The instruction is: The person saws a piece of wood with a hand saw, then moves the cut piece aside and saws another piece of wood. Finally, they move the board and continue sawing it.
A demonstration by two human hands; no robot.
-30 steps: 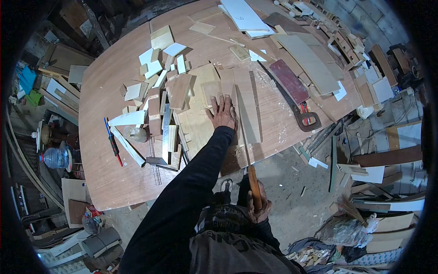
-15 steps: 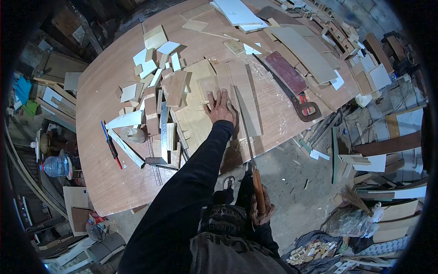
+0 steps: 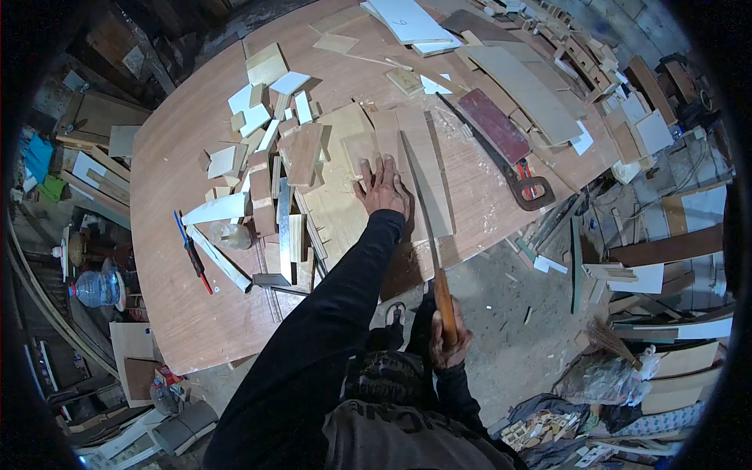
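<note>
My left hand point(image 3: 383, 188) lies flat with fingers spread on a thin wooden board point(image 3: 431, 176) near the table's front edge. In my right hand point(image 3: 451, 341) is the wooden handle of a handsaw point(image 3: 444, 301), fingers wrapped around it just off the table edge. The saw's long blade points away from me and runs lengthwise over the board, a little to the right of my left hand. Under and left of that hand lies a pale plywood sheet point(image 3: 335, 200).
Wood offcuts point(image 3: 301, 153) and a metal try square point(image 3: 284, 235) crowd the left of the table point(image 3: 180, 313). A second saw with a dark handle point(image 3: 533, 193) rests at right beside a maroon block point(image 3: 493, 125). Long panels point(image 3: 521, 92) lie at the back right.
My right hand has pushed the saw forward, away from me, so the blade reaches farther up the board. My left hand stays pressed on the board.
</note>
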